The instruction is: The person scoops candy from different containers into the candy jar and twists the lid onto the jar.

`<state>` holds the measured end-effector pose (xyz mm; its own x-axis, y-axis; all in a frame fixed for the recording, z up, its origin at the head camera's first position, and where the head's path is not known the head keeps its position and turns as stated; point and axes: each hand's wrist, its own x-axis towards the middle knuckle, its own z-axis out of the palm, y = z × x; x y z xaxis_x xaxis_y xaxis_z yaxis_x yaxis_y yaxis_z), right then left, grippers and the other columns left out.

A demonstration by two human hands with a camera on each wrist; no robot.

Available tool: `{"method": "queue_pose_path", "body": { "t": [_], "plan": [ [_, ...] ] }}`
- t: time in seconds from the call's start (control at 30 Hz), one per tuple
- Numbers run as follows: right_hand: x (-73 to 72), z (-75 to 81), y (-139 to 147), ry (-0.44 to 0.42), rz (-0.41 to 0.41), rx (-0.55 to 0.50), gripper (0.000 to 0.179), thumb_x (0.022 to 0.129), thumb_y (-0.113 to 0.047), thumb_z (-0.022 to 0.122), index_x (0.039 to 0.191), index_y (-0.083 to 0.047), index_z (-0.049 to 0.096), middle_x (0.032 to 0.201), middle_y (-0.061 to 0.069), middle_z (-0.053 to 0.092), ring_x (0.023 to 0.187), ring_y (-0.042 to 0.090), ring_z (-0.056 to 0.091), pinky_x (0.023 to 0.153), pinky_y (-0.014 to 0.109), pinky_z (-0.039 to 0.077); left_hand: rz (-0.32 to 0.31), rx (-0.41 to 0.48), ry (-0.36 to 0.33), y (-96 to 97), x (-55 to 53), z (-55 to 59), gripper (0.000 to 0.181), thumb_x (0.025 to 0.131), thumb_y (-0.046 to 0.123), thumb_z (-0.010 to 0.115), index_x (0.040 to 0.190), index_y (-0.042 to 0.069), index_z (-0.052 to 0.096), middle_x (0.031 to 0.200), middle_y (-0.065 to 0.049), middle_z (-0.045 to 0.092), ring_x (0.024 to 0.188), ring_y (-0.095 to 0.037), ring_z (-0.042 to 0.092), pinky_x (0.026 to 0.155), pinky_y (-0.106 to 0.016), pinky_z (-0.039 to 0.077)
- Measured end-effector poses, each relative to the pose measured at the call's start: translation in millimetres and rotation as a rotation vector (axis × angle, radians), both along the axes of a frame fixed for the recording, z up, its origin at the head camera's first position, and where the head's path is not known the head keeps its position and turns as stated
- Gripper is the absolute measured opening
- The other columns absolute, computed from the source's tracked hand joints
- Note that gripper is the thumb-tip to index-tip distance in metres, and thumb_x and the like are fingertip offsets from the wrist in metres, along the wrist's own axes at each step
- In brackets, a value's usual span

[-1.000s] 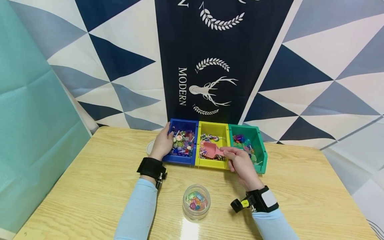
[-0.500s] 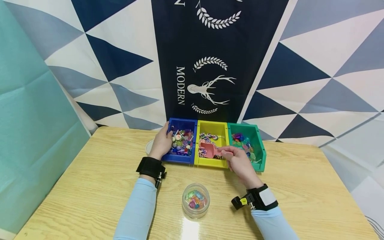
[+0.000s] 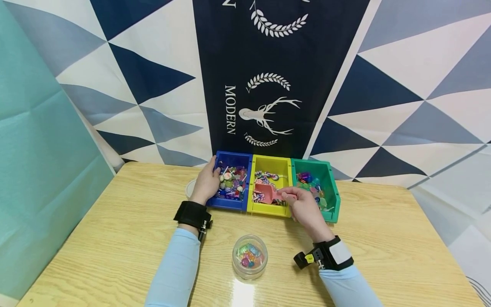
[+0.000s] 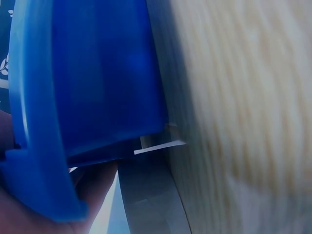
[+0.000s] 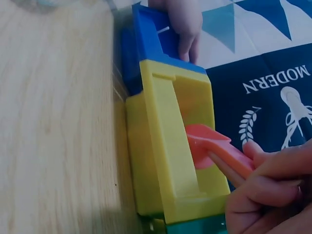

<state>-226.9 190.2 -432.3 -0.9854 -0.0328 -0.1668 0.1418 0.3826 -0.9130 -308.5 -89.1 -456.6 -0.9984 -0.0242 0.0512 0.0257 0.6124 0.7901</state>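
My right hand (image 3: 306,207) pinches the handle of a pink scoop (image 3: 265,191), whose bowl sits down among striped candies in the yellow bin (image 3: 270,209). In the right wrist view the scoop (image 5: 207,141) dips below the yellow rim, its bowl partly hidden by the front wall. At the left, my left hand (image 3: 207,184) grips the side wall of the blue bin (image 3: 229,204), thumb over the rim. The left wrist view shows that bin's blue outer wall (image 4: 102,78) close up. Mixed wrapped candies and lollipops (image 3: 231,182) lie inside the blue bin.
A green bin (image 3: 333,200) with candies joins the yellow one on the right. A clear round jar (image 3: 250,257) holding several colourful candies stands in front, between the forearms. A pale round lid (image 3: 189,188) lies partly behind my left hand. The patterned backdrop (image 3: 261,85) rises behind the bins.
The scoop has shifted slightly left in the yellow bin, its bowl turning a little in the candies. My left hand keeps its grip on the blue bin.
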Motion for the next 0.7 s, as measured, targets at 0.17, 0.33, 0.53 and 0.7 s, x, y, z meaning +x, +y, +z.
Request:
{"method": "queue_pose_path", "body": {
  "t": [0.17,0.33,0.53,0.7],
  "plan": [
    [0.2,-1.2,-0.1,-0.026,0.032,-0.029,0.026,0.106,-0.020,0.050,0.123,-0.007,0.066,0.067,0.002,0.047,0.046,0.018,0.041,0.043,0.029,0.036,0.001,-0.016,0.010,-0.3,-0.4,-1.1,0.054,0.109,0.017,0.037,0.160,0.009,0.021,0.160,-0.016,0.030,0.145,-0.032,0.031,0.118,-0.047,0.029],
    [-0.9,-0.7,0.3,-0.044,0.026,-0.069,0.028,0.107,-0.021,0.049,0.125,-0.007,0.065,0.084,0.006,0.060,0.045,0.016,0.040,0.044,0.028,0.033,0.011,-0.018,0.012,-1.3,0.7,-0.7,0.053,0.110,0.016,0.036,0.160,0.008,0.021,0.160,-0.016,0.030,0.145,-0.032,0.032,0.118,-0.047,0.029],
    [0.2,2.4,0.7,-0.058,-0.038,-0.173,0.030,0.108,-0.019,0.046,0.128,-0.004,0.063,0.116,0.013,0.060,0.047,0.012,0.039,0.044,0.024,0.033,-0.001,-0.015,0.015,-1.0,1.2,0.0,0.053,0.110,0.016,0.036,0.160,0.008,0.020,0.160,-0.017,0.030,0.145,-0.033,0.031,0.118,-0.047,0.028],
    [0.6,0.0,3.1,-0.003,-0.006,-0.036,0.027,0.108,-0.022,0.047,0.122,-0.009,0.066,0.086,0.011,0.055,0.049,0.018,0.041,0.045,0.026,0.034,-0.005,-0.010,0.006,1.3,0.6,0.3,0.053,0.110,0.016,0.036,0.160,0.008,0.020,0.160,-0.017,0.029,0.145,-0.033,0.030,0.119,-0.047,0.028]
  ]
}}
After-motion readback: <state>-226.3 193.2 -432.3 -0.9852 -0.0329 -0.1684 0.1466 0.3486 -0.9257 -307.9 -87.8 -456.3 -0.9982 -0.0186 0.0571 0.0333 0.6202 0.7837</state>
